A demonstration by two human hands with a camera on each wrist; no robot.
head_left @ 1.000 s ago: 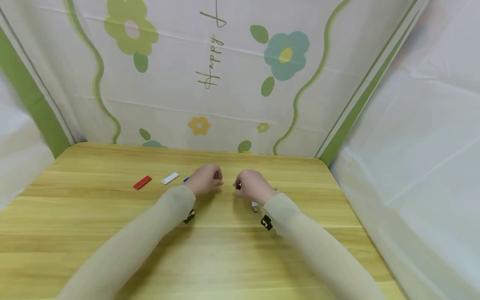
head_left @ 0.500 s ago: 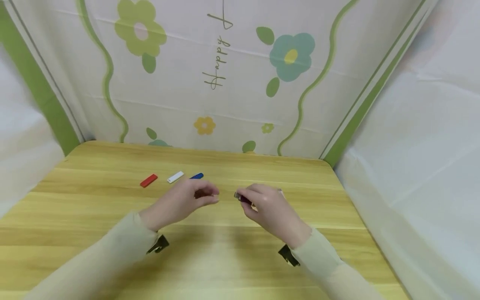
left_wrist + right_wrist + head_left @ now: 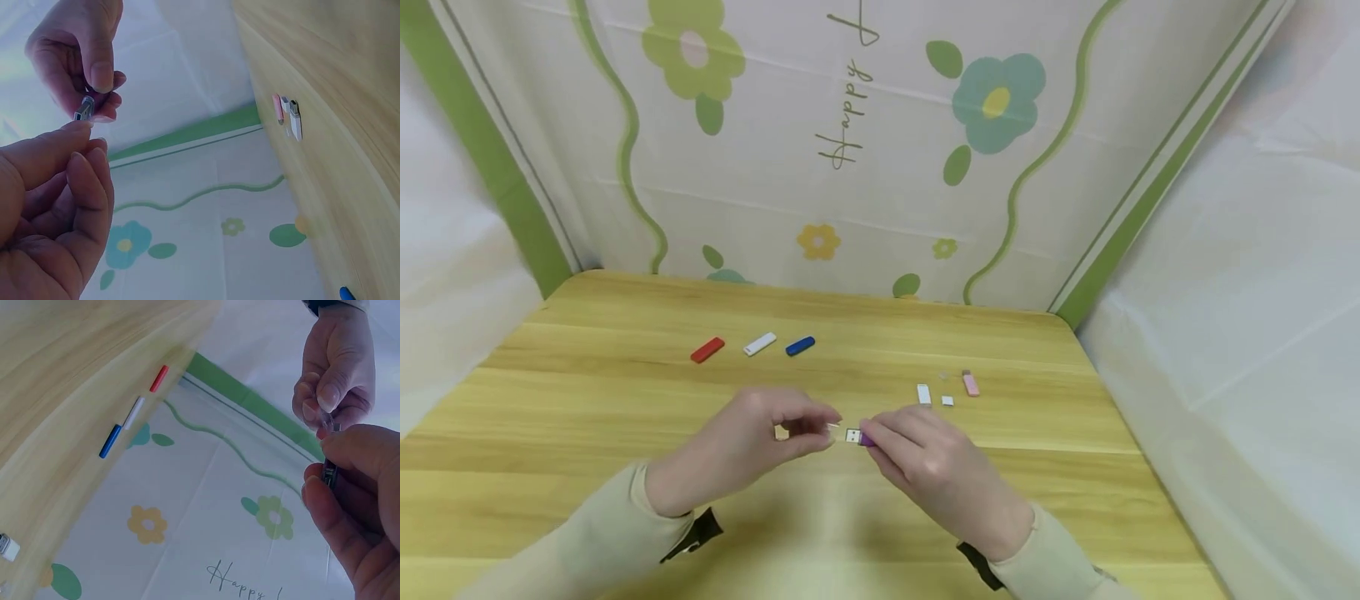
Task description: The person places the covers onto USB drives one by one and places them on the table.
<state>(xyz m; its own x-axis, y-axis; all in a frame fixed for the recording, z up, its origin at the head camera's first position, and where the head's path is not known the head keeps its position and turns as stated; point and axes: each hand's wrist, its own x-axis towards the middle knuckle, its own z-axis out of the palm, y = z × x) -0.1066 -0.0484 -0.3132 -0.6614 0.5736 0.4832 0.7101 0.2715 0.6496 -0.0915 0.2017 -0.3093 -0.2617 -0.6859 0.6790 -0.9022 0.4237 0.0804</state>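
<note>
In the head view my right hand (image 3: 932, 467) pinches a purple USB flash drive (image 3: 867, 438) between thumb and fingers. Its bare metal plug points left toward my other hand. My left hand (image 3: 737, 446) pinches a small clear cap (image 3: 326, 420) at its fingertips, level with the plug and very close to it. Both hands are raised over the table, as the wrist views show. The fingers hide most of the purple body and part of the cap.
On the wooden table (image 3: 625, 400), a red stick (image 3: 707, 350), a white one (image 3: 760, 344) and a blue one (image 3: 801, 346) lie back left. At right are a white USB drive (image 3: 924, 395), a small white cap (image 3: 947, 401), a clear piece (image 3: 943, 375) and a pink USB drive (image 3: 971, 383).
Both hands have drawn back toward me from the far part of the table. The right has turned the purple USB drive so its plug faces left, and the left's fingertips have come near it.
</note>
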